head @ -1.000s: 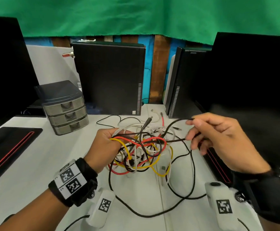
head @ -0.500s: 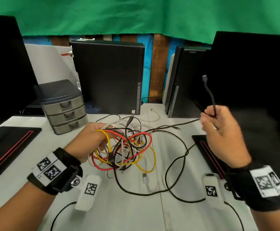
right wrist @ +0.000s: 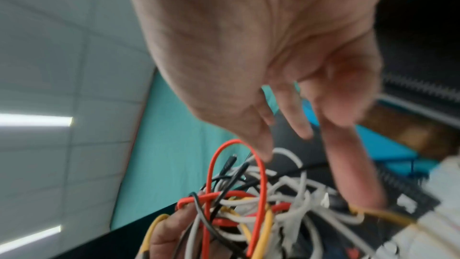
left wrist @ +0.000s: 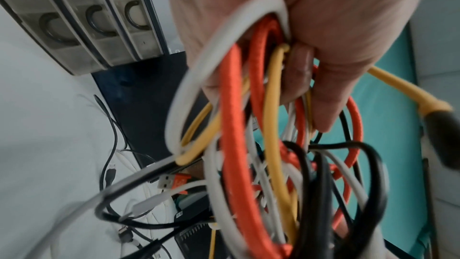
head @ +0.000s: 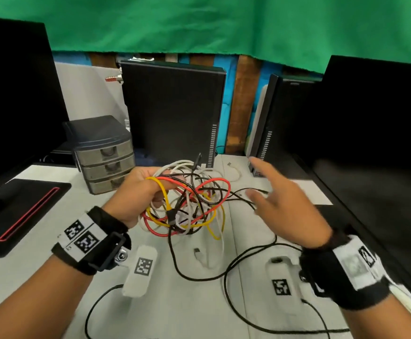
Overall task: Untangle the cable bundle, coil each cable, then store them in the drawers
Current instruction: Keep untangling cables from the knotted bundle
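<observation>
My left hand (head: 139, 192) grips a tangled cable bundle (head: 189, 204) of red, yellow, white and black cables, lifted above the white table (head: 40, 253). In the left wrist view the fingers (left wrist: 321, 94) curl round the loops of the cable bundle (left wrist: 248, 125). My right hand (head: 280, 201) hovers to the bundle's right, fingers spread, holding nothing; the right wrist view shows the empty fingers (right wrist: 348, 164) just above the cable bundle (right wrist: 248, 210). A freed black cable (head: 226, 272) trails across the table. The three-drawer unit (head: 104, 157) stands at the back left, drawers closed.
Two black computer towers (head: 172, 113) (head: 265, 126) stand behind the bundle. Black monitors flank both sides, and black pads with red trim (head: 21, 211) lie left and right. A loose white cable (head: 233, 172) lies near the towers.
My right hand has let go of the black cable it had raised and come down beside the bundle with fingers spread. My left hand has lifted the bundle a little.
</observation>
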### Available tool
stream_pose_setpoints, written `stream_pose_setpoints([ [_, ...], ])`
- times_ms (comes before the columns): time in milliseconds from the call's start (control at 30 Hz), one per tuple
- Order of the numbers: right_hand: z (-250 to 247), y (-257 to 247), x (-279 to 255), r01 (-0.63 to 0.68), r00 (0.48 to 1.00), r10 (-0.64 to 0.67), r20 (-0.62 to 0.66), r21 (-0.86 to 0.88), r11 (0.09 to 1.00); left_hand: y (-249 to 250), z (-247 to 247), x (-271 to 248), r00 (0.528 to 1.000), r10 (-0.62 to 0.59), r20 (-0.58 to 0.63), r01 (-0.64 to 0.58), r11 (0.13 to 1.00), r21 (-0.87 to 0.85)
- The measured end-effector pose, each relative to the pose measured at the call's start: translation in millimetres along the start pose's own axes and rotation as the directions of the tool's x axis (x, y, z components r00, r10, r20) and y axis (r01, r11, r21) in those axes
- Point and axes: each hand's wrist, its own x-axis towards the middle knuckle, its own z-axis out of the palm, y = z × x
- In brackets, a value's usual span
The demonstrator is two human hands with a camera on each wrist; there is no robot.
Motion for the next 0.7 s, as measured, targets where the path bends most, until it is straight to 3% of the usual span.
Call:
stream_pose_setpoints([
  [33,4,-10,6,-0.059,0.985,0.042,0.167,0.099,0.993,2,1,-1,1.000,0.018,0.013,-0.017,1.000,-0.018],
  [100,9,-26,18,-0.167,0.901,0.089,0.426,0.150,0.974,6,-1,-4,0.999,0.048,0.019,-0.047,0.997,-0.055],
  [133,11,-30,23,-0.176,0.879,0.088,0.469,0.145,0.974,7,-4,-4,0.998,0.059,0.007,-0.058,0.995,-0.079],
  [200,10,-35,30,-0.163,0.884,0.078,0.461,0.148,0.976,11,-11,-4,0.997,0.083,-0.012,-0.083,0.991,-0.105],
  [367,-14,-36,46,0.019,0.942,-0.090,0.323,0.216,0.976,16,-25,-2,0.992,0.115,0.050,-0.110,0.989,-0.097],
  [433,-23,-41,49,0.135,0.950,-0.158,0.269,0.102,0.986,18,-28,-4,0.990,0.113,0.081,-0.107,0.991,-0.077],
  [500,-35,-27,65,0.208,0.973,-0.198,0.120,-0.078,0.975,19,-28,-6,0.989,0.104,0.108,-0.096,0.993,-0.075],
  [533,-45,-14,80,0.162,0.985,-0.169,-0.032,-0.147,0.976,20,-27,-7,0.989,0.099,0.107,-0.091,0.992,-0.083],
  [567,-59,-1,95,0.031,0.971,-0.070,-0.228,-0.171,0.985,19,-27,-6,0.991,0.098,0.091,-0.089,0.992,-0.094],
  [600,-74,9,107,-0.161,0.911,0.086,-0.403,-0.155,0.975,17,-27,-5,0.993,0.098,0.069,-0.090,0.990,-0.105],
  [633,-87,17,115,-0.361,0.832,0.246,-0.498,-0.148,0.921,16,-27,-4,0.994,0.099,0.042,-0.094,0.989,-0.117],
  [667,-92,20,118,-0.505,0.791,0.352,-0.501,-0.209,0.837,16,-27,-4,0.995,0.100,0.021,-0.096,0.987,-0.129],
  [700,-90,20,119,-0.541,0.810,0.379,-0.447,-0.321,0.777,17,-28,-4,0.995,0.100,0.013,-0.098,0.986,-0.138],
])
